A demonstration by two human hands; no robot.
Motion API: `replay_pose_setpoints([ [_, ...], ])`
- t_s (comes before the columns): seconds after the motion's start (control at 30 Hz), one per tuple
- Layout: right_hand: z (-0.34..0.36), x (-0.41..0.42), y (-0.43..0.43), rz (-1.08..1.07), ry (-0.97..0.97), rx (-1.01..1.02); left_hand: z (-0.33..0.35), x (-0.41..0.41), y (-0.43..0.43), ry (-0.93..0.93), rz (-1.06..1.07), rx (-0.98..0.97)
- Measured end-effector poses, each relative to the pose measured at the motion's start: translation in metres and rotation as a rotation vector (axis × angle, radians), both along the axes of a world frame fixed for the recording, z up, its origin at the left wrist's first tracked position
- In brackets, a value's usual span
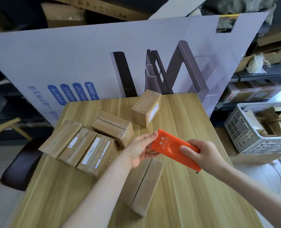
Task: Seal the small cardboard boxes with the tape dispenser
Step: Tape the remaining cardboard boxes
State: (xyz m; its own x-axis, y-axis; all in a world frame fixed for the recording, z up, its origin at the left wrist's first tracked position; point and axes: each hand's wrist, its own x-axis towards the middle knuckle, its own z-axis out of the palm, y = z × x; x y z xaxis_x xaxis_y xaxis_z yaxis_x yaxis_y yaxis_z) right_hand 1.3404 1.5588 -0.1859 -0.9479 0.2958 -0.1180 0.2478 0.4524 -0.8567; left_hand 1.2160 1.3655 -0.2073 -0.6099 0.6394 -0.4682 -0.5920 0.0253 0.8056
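Sitting far left: a dark seat (21, 163), just beside the left edge of the wooden table (194, 203).
Backdrop: a large white printed cardboard sheet (70, 55) stands behind the table's far edge.
Row of three boxes (78, 146): small cardboard boxes lying side by side on the table's left part, glossy with tape, white labels on top.
Middle box (111, 127): lies against the right end of the row, a dark seam along its top.
Far box (147, 109): apart from the others near the far edge, with a label on its side.
Left hand (139, 148): palm up, fingers and thumb pinching the toothed end of the dispenser.
Tape dispenser (171, 145): orange, flat, printed with lettering, held in the air between both hands, above the near box.
Near box (144, 186): long, lying on the table under the hands, a dark seam down its length.
Right hand (200, 153): grips the dispenser's other end, thumb on top.
Crate (251, 134): grey plastic lattice, right of the table, holding cardboard.
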Motion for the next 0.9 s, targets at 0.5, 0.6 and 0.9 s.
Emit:
replay_pose_setpoints([
  [0.5,-0.001,0.002,0.004,-0.045,-0.029,-0.056,0.002,-0.006,-0.018,0.069,0.005,-0.010],
  [0.6,-0.002,0.000,0.003,-0.042,-0.042,-0.017,0.000,-0.005,-0.015,0.130,0.061,-0.104],
  [0.9,-0.003,0.002,-0.008,0.031,-0.044,-0.032,-0.019,-0.009,-0.011,0.018,0.223,-0.314],
])
